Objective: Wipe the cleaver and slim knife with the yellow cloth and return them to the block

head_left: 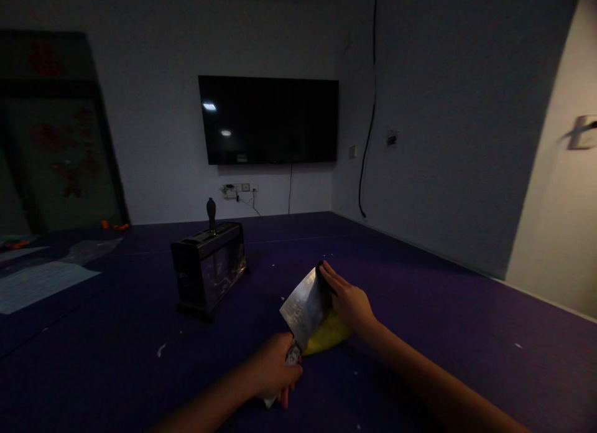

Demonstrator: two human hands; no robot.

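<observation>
A cleaver (304, 307) is held with its broad, shiny blade tilted up. My left hand (274, 369) is closed around its handle, which has a pale, crinkled look. My right hand (353, 301) presses dark material against the blade's far right side, fingers together. Below that hand hangs a yellow cloth (328, 335), partly behind the blade; the dark material seems to be part of it, though the dim light blurs this. To the left stands a dark knife block (209, 268) with clear side panels, and one dark knife handle (211, 212) sticks up from it.
Purple covering (420, 333) spreads over the wide surface, dotted with small white scraps. White sheets (46, 285) and clear plastic (91, 251) lie at the left, near orange items (121, 226). A television (270, 121) hangs on the back wall above sockets (242, 188); a black cable (368, 134) dangles at the corner.
</observation>
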